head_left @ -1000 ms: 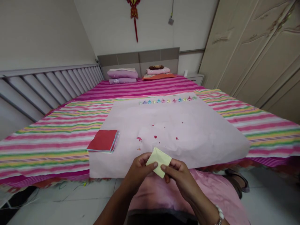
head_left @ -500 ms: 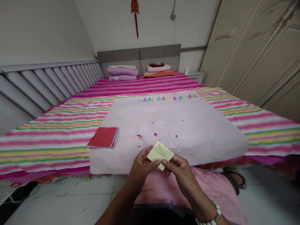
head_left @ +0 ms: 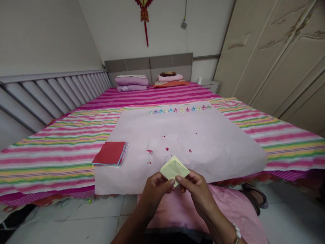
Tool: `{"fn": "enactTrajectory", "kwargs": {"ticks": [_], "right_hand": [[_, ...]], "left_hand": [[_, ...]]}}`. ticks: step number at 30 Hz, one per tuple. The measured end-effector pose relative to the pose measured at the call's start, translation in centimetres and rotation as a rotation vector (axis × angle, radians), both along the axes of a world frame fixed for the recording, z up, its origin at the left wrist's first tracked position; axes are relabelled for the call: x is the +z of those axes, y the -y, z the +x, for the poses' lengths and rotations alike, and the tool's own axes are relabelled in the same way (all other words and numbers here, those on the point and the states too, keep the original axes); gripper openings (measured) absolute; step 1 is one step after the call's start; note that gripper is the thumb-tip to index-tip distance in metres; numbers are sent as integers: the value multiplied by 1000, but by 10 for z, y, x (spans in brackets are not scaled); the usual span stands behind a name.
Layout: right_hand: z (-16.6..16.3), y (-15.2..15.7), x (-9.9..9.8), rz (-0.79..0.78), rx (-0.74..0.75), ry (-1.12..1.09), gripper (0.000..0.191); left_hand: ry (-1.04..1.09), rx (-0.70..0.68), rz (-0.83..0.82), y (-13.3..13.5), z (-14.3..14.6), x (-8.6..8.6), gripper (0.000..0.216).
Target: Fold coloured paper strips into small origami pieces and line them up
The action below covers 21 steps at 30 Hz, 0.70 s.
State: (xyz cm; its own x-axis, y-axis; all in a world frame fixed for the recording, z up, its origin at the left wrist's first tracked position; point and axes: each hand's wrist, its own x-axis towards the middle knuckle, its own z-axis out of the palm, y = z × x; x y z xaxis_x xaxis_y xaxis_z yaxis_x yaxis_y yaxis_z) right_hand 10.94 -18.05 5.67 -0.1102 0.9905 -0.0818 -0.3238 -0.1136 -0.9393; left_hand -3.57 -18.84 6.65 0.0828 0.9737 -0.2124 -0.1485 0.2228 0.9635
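A folded piece of pale yellow origami paper (head_left: 174, 168), diamond-shaped with one corner toward me, is held between both hands above the near edge of the white sheet. My left hand (head_left: 155, 191) pinches its left side, thumb on top near the lower corner. On the right, my right hand (head_left: 196, 188) grips the other side, its thumb pressed on the paper's face close to the left thumb. Fingers beneath the paper are partly hidden. A stack of square paper (head_left: 109, 153), red on top, lies to the left on the sheet.
The large white sheet (head_left: 228, 145) covers part of a striped bedspread (head_left: 61, 139) and has several torn spots showing red. Along its far edge runs a row of small folded paper pieces (head_left: 176, 110). A pink cloth (head_left: 228, 213) covers my lap. Folded bedding (head_left: 132, 83) sits by the headboard.
The view has tilted up slightly. Both hands keep hold of the yellow paper; my left fingers have slid down from its upper left edge toward the side corner.
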Motion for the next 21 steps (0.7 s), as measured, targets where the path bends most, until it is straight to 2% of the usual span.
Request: {"fn": "enactTrajectory", "kwargs": {"ticks": [6, 11, 13, 16, 18, 21], "right_hand": [[8, -3, 2, 54, 14, 33, 27], [16, -4, 3, 252, -78, 75, 56], [19, -4, 4, 358, -79, 95, 51], [22, -2, 6, 469, -46, 115, 35], [21, -2, 6, 462, -19, 94, 27], [18, -2, 6, 372, -15, 46, 19]], "left_hand": [[-27, 11, 50, -1, -6, 2, 30], [-61, -8, 63, 0, -9, 5, 29], [-73, -18, 66, 1, -9, 8, 28], [-78, -36, 89, 3, -7, 10, 26], [-67, -56, 105, 4, -6, 10, 25], [-48, -86, 109, 7, -5, 9, 23]]}}
